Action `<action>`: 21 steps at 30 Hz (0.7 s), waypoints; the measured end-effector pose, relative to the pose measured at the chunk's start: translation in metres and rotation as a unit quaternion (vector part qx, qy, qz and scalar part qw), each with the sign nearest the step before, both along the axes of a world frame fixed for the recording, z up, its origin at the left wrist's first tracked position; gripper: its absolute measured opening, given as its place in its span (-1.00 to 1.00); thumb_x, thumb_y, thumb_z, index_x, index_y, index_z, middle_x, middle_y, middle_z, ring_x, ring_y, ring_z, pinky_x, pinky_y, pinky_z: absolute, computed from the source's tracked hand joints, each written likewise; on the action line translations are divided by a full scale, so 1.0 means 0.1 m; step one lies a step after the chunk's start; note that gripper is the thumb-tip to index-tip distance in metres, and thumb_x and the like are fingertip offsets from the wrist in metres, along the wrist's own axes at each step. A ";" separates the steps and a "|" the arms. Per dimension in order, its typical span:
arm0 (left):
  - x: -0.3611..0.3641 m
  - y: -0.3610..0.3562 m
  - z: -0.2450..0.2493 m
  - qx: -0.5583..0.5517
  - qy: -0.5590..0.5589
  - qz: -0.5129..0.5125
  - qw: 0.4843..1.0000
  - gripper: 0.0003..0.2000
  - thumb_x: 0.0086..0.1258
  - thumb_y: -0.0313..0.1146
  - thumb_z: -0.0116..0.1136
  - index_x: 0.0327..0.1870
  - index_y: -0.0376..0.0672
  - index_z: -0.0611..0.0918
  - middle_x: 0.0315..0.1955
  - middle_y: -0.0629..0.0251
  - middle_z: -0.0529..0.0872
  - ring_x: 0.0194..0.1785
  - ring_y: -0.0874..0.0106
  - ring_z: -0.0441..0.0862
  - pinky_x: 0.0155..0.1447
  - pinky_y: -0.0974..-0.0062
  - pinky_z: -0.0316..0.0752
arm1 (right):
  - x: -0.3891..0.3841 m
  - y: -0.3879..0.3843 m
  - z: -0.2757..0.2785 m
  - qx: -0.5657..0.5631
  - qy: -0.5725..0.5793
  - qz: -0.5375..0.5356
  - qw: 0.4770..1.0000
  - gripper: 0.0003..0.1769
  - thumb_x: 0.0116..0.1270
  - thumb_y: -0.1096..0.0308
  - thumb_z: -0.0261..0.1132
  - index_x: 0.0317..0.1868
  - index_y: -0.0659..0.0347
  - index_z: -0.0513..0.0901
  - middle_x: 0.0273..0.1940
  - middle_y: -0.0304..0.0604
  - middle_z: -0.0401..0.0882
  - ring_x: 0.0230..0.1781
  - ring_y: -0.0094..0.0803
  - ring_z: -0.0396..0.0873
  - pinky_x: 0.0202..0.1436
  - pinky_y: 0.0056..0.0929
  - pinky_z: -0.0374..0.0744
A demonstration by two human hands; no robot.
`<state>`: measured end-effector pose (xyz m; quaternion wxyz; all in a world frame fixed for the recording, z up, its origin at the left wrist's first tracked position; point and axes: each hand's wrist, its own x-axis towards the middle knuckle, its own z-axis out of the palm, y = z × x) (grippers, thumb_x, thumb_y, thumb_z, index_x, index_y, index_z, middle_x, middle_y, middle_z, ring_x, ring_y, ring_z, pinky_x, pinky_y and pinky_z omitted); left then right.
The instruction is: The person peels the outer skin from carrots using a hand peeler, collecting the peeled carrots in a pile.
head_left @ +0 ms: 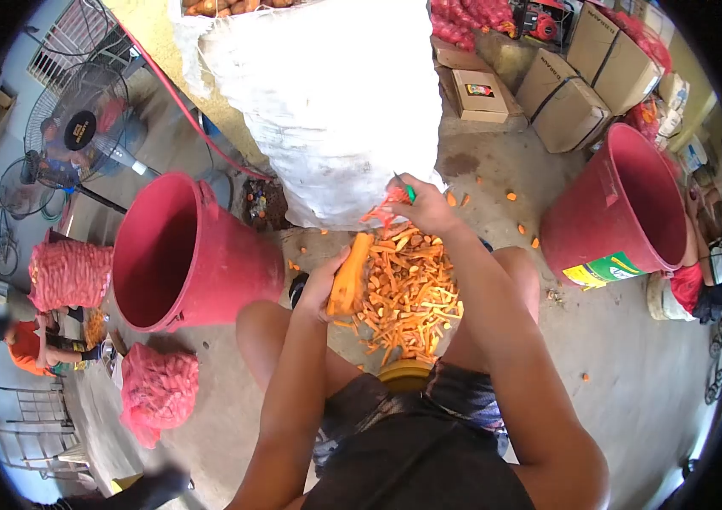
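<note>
My left hand point(323, 282) is wrapped round a thick, peeled orange root that looks like a large carrot point(349, 277), held at the left side of a heap of cut orange pieces point(412, 297). Above the heap, near the white sack, my right hand point(429, 208) is closed on a small green-handled knife point(411, 194), its dark tip pointing up and away. Red-orange mesh-like material point(389, 205) shows by the right fingers. Between my knees, a yellow tub rim point(403, 374) shows under the near end of the heap.
A tall white sack point(335, 110) of orange roots stands ahead. Large red bins stand left point(242, 255) and right point(569, 217). Filled red mesh bags point(161, 391), a fan point(80, 129) and a seated person point(28, 344) are at left. Cardboard boxes point(561, 102) sit back right. Scraps dot the floor.
</note>
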<state>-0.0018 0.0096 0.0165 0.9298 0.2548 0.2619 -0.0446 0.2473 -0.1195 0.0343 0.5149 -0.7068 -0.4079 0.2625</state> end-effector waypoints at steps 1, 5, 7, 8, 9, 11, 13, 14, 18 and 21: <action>0.00 -0.03 0.08 0.003 -0.002 -0.001 1.000 -0.58 0.72 0.01 0.01 0.26 -0.15 0.61 -0.22 0.22 0.77 -0.32 0.33 0.75 -0.31 0.31 0.72 | 0.04 -0.01 0.01 0.003 -0.002 -0.001 1.000 -0.52 0.34 0.22 0.59 0.16 0.22 0.65 -0.13 -0.11 0.73 -0.11 -0.33 0.66 0.08 -0.30 0.64; 0.00 -0.04 0.05 0.065 0.053 0.086 0.993 -0.59 0.70 0.07 0.05 0.18 -0.11 0.63 -0.29 0.29 0.75 -0.36 0.38 0.74 -0.32 0.39 0.69 | -0.10 0.03 -0.03 -0.044 0.035 -0.008 0.998 -0.52 0.34 0.20 0.59 0.16 0.21 0.66 -0.15 -0.13 0.73 -0.13 -0.32 0.68 0.06 -0.28 0.65; 0.02 0.04 -0.13 0.038 0.027 0.134 0.990 -0.59 0.72 0.06 0.02 0.15 -0.11 0.64 -0.28 0.28 0.74 -0.34 0.40 0.73 -0.30 0.40 0.69 | -0.38 0.03 -0.01 0.008 0.050 0.045 0.998 -0.52 0.34 0.20 0.60 0.16 0.20 0.66 -0.10 -0.13 0.74 -0.09 -0.30 0.69 0.09 -0.28 0.65; 0.02 0.05 -0.19 0.037 0.027 0.136 0.990 -0.59 0.72 0.06 0.02 0.15 -0.11 0.64 -0.28 0.28 0.74 -0.34 0.40 0.73 -0.30 0.40 0.69 | -0.53 -0.01 0.04 0.053 -0.028 0.117 0.991 -0.53 0.33 0.21 0.60 0.14 0.20 0.67 -0.05 -0.13 0.74 -0.05 -0.27 0.70 0.11 -0.27 0.65; 0.05 0.02 -0.11 0.064 0.037 0.121 0.990 -0.60 0.72 0.05 0.01 0.16 -0.11 0.65 -0.26 0.29 0.75 -0.34 0.41 0.73 -0.30 0.40 0.68 | -0.62 -0.03 0.12 0.099 -0.104 0.187 0.972 -0.54 0.32 0.23 0.61 0.13 0.19 0.67 0.01 -0.14 0.75 -0.01 -0.25 0.71 0.14 -0.25 0.65; 0.09 -0.06 0.05 0.093 0.046 0.102 0.989 -0.60 0.73 0.05 0.01 0.16 -0.11 0.65 -0.25 0.29 0.76 -0.33 0.42 0.73 -0.30 0.41 0.68 | -0.62 -0.08 0.19 0.080 -0.096 0.200 0.972 -0.54 0.30 0.23 0.61 0.12 0.18 0.68 0.06 -0.15 0.74 0.04 -0.24 0.70 0.17 -0.25 0.65; 0.09 -0.15 0.16 0.100 0.064 0.098 0.988 -0.58 0.71 0.03 0.05 0.21 -0.14 0.65 -0.14 0.21 0.81 -0.35 0.37 0.78 -0.39 0.35 0.73 | -0.52 -0.06 0.12 0.103 -0.140 0.194 0.966 -0.53 0.29 0.24 0.63 0.12 0.16 0.67 -0.04 -0.16 0.74 -0.05 -0.29 0.71 0.10 -0.27 0.66; 0.06 -0.13 0.10 0.100 0.064 0.097 0.988 -0.58 0.71 0.03 0.05 0.21 -0.14 0.65 -0.14 0.21 0.81 -0.35 0.37 0.78 -0.39 0.35 0.73 | -0.43 -0.02 0.02 0.102 -0.141 0.193 0.966 -0.53 0.29 0.24 0.63 0.12 0.16 0.67 -0.04 -0.16 0.74 -0.05 -0.29 0.71 0.10 -0.27 0.66; 0.02 -0.13 0.10 0.137 0.074 0.041 0.987 -0.57 0.72 0.05 0.03 0.20 -0.16 0.64 -0.20 0.24 0.77 -0.33 0.41 0.75 -0.34 0.38 0.71 | -0.05 0.03 -0.10 0.006 -0.038 0.002 0.999 -0.55 0.33 0.28 0.61 0.13 0.17 0.63 -0.25 -0.23 0.68 -0.24 -0.45 0.63 -0.06 -0.35 0.65; 0.01 -0.09 0.12 0.127 0.078 0.058 0.987 -0.59 0.74 0.04 -0.02 0.16 -0.12 0.63 -0.28 0.30 0.72 -0.34 0.46 0.71 -0.34 0.42 0.66 | -0.09 0.04 -0.11 0.004 0.004 -0.024 1.000 -0.55 0.34 0.28 0.60 0.13 0.17 0.61 -0.27 -0.24 0.66 -0.26 -0.48 0.61 -0.08 -0.37 0.64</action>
